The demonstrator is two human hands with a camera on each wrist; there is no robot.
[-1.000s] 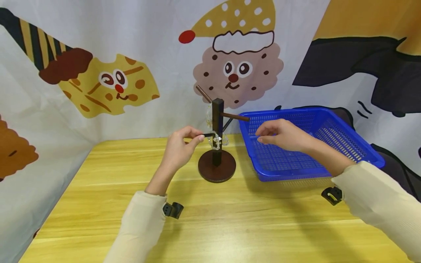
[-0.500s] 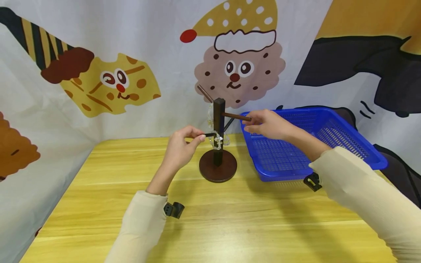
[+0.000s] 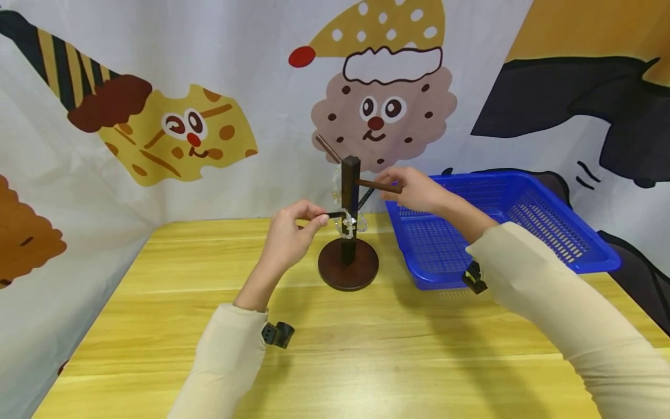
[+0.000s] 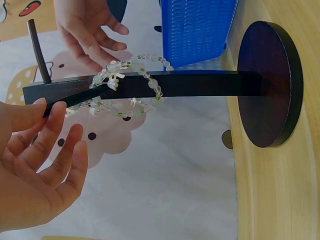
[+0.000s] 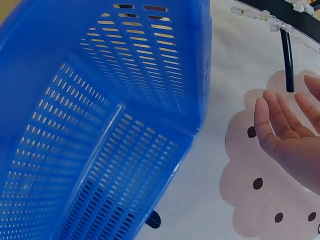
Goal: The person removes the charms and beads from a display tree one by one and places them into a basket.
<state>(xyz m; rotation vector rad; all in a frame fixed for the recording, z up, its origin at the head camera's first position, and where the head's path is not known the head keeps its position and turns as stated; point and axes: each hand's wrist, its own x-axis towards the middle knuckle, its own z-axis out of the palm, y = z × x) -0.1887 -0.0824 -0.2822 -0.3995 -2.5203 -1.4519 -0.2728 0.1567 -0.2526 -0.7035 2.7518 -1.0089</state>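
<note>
A dark wooden jewelry stand (image 3: 348,266), with a round base and several pegs, stands upright at the table's middle. My left hand (image 3: 289,237) pinches the end of its left peg between thumb and index finger, the other fingers loosely bent. A clear beaded bracelet (image 4: 155,84) with white flower charms hangs on that peg. Another beaded strand (image 3: 336,185) hangs from the upper back peg. My right hand (image 3: 419,191) is behind the right peg, fingers extended towards a rear peg (image 5: 288,65), which carries a beaded bracelet (image 5: 265,19). In the right wrist view a gap shows between fingertips and peg.
A blue perforated plastic basket (image 3: 419,276) sits right of the stand, under my right forearm. A white curtain (image 3: 277,116) with cartoon prints hangs directly behind the light wooden table (image 3: 335,361).
My right hand has moved left from above the basket, past the right peg's tip, to behind that peg. The left hand has kept its pinch on the left peg.
</note>
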